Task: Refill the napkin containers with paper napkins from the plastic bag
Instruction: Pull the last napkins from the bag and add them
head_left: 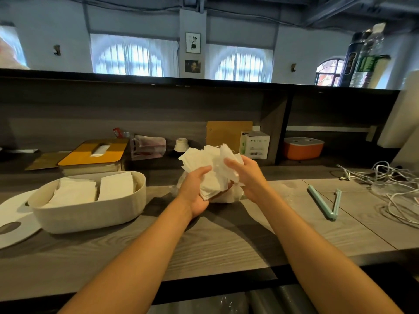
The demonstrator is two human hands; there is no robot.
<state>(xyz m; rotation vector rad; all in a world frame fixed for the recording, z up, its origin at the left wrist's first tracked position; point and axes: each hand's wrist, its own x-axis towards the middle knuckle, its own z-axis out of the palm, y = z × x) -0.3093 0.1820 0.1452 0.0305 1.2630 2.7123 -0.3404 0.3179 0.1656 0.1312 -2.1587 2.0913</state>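
Both hands hold a fanned stack of white paper napkins (209, 163) above the counter. My left hand (196, 189) grips the stack from below and the left. My right hand (246, 172) holds its right side, thumb on top. Under the stack lies the clear plastic bag (223, 197), mostly hidden by my hands. To the left stands an open oval beige napkin container (90, 214) with two stacks of napkins (95, 189) inside. Its white lid (15, 219) lies flat at the far left. A second container with a yellow lid (95, 155) stands behind it.
A teal bag clip (324, 201) lies open on the counter at the right, beside tangled white cables (390, 186). On the back shelf sit an orange box (303, 148), a white carton (255, 145), a small white cup (181, 145) and a clear pitcher (148, 146).
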